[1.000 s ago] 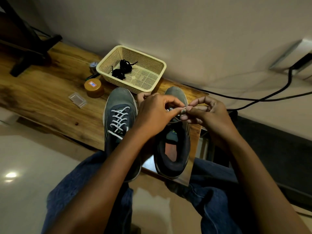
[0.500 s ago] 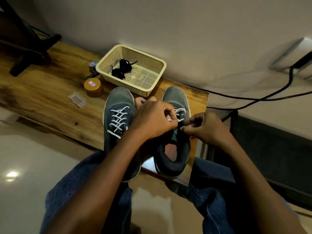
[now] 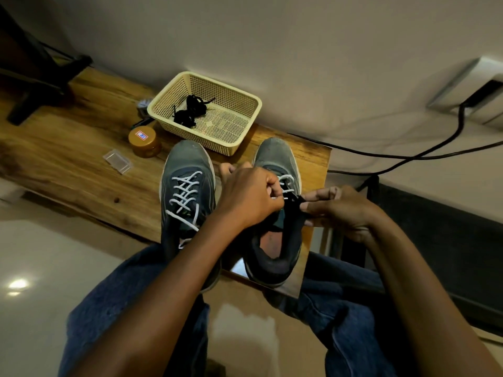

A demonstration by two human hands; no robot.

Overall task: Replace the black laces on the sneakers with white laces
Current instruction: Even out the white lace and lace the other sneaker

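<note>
The left hand [image 3: 249, 195] is curled over the tongue area of the right sneaker [image 3: 276, 213], and its fingers pinch the white lace [image 3: 285, 183] there. The right hand [image 3: 344, 210] is at the right side of the same shoe; its thumb and forefinger pinch the dark edge of the upper near the eyelets. The two hands are close together, one on each side of the lacing, but they do not touch each other. On this sneaker the white lace crosses only the front eyelets, and the part nearer to the person is open, so the inside of the shoe shows.

The left sneaker [image 3: 186, 170] stands just beside it and is laced with a white lace through all its rows. Both sneakers are grey and stand on the end of a wooden table [image 3: 68, 170], toes pointing to the wall.

Behind the toes stands a cream plastic basket [image 3: 246, 104], and the black laces [image 3: 190, 111] lie in it as a loose bundle. Left of the basket is a small round amber jar [image 3: 144, 141] with a label on its lid, and near it lies a small clear plastic case [image 3: 117, 161]. Black cables [image 3: 424, 155] run along the wall at the right. The person's legs in blue jeans [image 3: 114, 292] are in front of the table.
</note>
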